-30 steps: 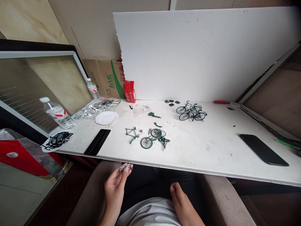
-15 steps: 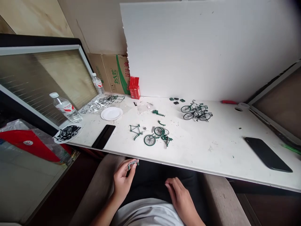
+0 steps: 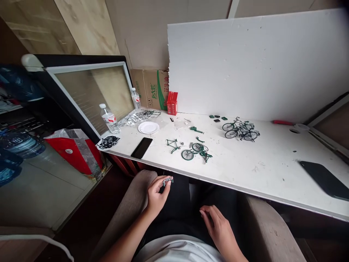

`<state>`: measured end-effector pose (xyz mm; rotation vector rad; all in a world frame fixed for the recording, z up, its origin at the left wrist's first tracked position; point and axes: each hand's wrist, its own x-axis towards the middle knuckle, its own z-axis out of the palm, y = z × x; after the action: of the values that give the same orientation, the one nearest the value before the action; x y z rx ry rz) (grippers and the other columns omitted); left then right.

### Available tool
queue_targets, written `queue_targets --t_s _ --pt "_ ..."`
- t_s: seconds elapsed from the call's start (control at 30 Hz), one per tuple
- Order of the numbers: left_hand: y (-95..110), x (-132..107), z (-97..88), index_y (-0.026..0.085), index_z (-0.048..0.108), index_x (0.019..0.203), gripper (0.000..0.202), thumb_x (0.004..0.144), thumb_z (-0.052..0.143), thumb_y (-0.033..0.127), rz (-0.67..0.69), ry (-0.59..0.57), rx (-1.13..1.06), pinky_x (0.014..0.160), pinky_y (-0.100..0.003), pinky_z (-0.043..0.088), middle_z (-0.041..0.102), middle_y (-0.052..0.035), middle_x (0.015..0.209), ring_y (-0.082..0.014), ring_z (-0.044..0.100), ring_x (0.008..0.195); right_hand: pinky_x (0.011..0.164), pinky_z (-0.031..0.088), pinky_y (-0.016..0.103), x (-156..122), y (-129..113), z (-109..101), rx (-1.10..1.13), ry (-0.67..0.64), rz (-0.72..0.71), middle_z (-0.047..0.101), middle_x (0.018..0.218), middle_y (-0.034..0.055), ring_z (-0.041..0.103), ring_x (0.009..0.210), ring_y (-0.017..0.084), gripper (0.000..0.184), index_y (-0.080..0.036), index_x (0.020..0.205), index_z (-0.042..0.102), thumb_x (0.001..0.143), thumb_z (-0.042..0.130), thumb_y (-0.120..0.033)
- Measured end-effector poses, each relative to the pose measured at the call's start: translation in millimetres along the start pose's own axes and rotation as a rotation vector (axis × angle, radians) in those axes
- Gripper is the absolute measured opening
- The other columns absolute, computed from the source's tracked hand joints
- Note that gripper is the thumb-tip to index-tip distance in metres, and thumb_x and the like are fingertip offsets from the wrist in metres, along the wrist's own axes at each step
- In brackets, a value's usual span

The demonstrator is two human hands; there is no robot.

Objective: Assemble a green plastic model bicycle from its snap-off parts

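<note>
My left hand (image 3: pixel 158 193), over my lap by the table's front edge, pinches a small silver-and-green model part (image 3: pixel 168 180) between thumb and fingers. Lower and to the right, my right hand (image 3: pixel 215 223) hovers with fingers curled and tips together; I cannot make out anything in it. On the table in front lie a green model bicycle frame (image 3: pixel 172 145), a spoked wheel (image 3: pixel 187 154), a second wheel (image 3: pixel 198 147) and a dark green frame piece (image 3: pixel 206 157). A green part with a rod (image 3: pixel 195 129) lies behind them. Assembled model bicycles (image 3: pixel 241 131) stand farther right.
A black phone (image 3: pixel 141 148) and white paper plates (image 3: pixel 148 127) lie on the left, near two water bottles (image 3: pixel 110 120). Part sprues (image 3: pixel 136 117) lie behind. A red box (image 3: pixel 172 103) stands against the white board (image 3: pixel 245 65). Another dark phone-like slab (image 3: pixel 324 179) is at right.
The head view has turned left, so the scene sits farther right. Both hands keep about the same pose, the left one still holding the small part.
</note>
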<state>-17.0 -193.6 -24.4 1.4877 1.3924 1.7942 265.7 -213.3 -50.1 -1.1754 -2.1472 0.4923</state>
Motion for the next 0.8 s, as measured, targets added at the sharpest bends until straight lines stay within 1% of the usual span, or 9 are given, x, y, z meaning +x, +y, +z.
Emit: queue_targets --t_s 0.13,0.33,0.4,0.43,0.5,0.57,0.67,0.73,0.8 --pt "1.1 -2.5 3.3 0.017 0.079 0.112 0.021 0.099 0.07 0.031 -0.027 0.011 -0.04 0.091 -0.038 0.067 0.078 -0.0141 0.111 -0.0249 0.078 0.103 0.068 0.058 0.029 2.6 -3.1 -1.0 0.051 0.039 0.032 0.069 0.093 0.0054 0.072 0.077 0.019 0.018 -0.025 0.106 0.063 0.111 0.049 -0.036" --pt "4.7 -7.7 8.8 0.015 0.079 0.11 0.027 0.096 0.074 0.037 -0.114 0.012 -0.062 0.094 -0.038 0.066 0.078 -0.0144 0.112 -0.0247 0.078 0.103 0.074 0.058 0.03 3.3 -16.4 -2.3 0.184 0.107 0.131 0.069 0.092 0.006 0.071 0.08 0.019 0.023 -0.024 0.112 0.063 0.111 0.046 -0.04" --pt "5.5 -9.7 10.2 0.015 0.08 0.109 0.028 0.095 0.075 0.038 -0.1 -0.002 -0.059 0.095 -0.039 0.066 0.078 -0.0143 0.111 -0.025 0.078 0.103 0.073 0.057 0.03 3.4 -22.2 -2.2 0.231 0.13 0.161 0.068 0.089 0.0057 0.068 0.076 0.019 0.025 -0.023 0.11 0.063 0.111 0.046 -0.042" --pt "6.2 -10.2 11.5 0.015 0.079 0.11 0.027 0.095 0.075 0.037 -0.088 -0.007 -0.051 0.096 -0.039 0.065 0.078 -0.0143 0.113 -0.0249 0.078 0.104 0.074 0.057 0.03 4.6 -24.9 -2.4 0.255 0.143 0.173 0.067 0.089 0.0056 0.067 0.077 0.019 0.025 -0.023 0.108 0.063 0.111 0.046 -0.042" --pt "8.7 -9.8 15.6 0.015 0.079 0.112 0.026 0.096 0.073 0.035 -0.079 -0.022 -0.053 0.097 -0.038 0.065 0.077 -0.0141 0.114 -0.0242 0.077 0.105 0.073 0.056 0.03 10.3 -30.0 -3.5 0.306 0.208 0.188 0.067 0.089 0.0057 0.066 0.078 0.019 0.024 -0.023 0.107 0.063 0.11 0.047 -0.042" --pt "13.2 -7.3 22.5 0.015 0.078 0.114 0.026 0.097 0.072 0.034 -0.086 -0.034 -0.076 0.098 -0.038 0.064 0.077 -0.0141 0.116 -0.0243 0.077 0.106 0.07 0.055 0.03 21.1 -34.9 -6.2 0.374 0.27 0.216 0.068 0.093 0.0067 0.066 0.079 0.019 0.024 -0.023 0.109 0.063 0.11 0.048 -0.042" --pt "22.7 1.1 37.3 0.015 0.078 0.115 0.026 0.098 0.072 0.034 -0.092 -0.057 -0.127 0.098 -0.039 0.064 0.077 -0.0147 0.115 -0.0252 0.077 0.107 0.069 0.054 0.03 46.7 -40.2 -14.5 0.469 0.323 0.217 0.069 0.099 0.008 0.066 0.079 0.019 0.023 -0.023 0.113 0.061 0.11 0.048 -0.043" --pt "28.3 9.6 48.6 0.015 0.078 0.114 0.026 0.097 0.074 0.034 -0.102 -0.077 -0.169 0.098 -0.04 0.064 0.078 -0.0145 0.114 -0.0257 0.077 0.106 0.069 0.054 0.031 69.5 -39.9 -22.5 0.493 0.345 0.178 0.069 0.096 0.0073 0.066 0.082 0.02 0.023 -0.023 0.111 0.061 0.11 0.049 -0.043" --pt "31.0 19.8 59.7 0.015 0.077 0.112 0.027 0.096 0.075 0.036 -0.12 -0.102 -0.205 0.098 -0.041 0.064 0.078 -0.0149 0.115 -0.0264 0.078 0.106 0.07 0.054 0.031 95.5 -35.6 -31.0 0.493 0.326 0.123 0.069 0.1 0.0082 0.067 0.088 0.021 0.025 -0.023 0.109 0.063 0.109 0.051 -0.044"
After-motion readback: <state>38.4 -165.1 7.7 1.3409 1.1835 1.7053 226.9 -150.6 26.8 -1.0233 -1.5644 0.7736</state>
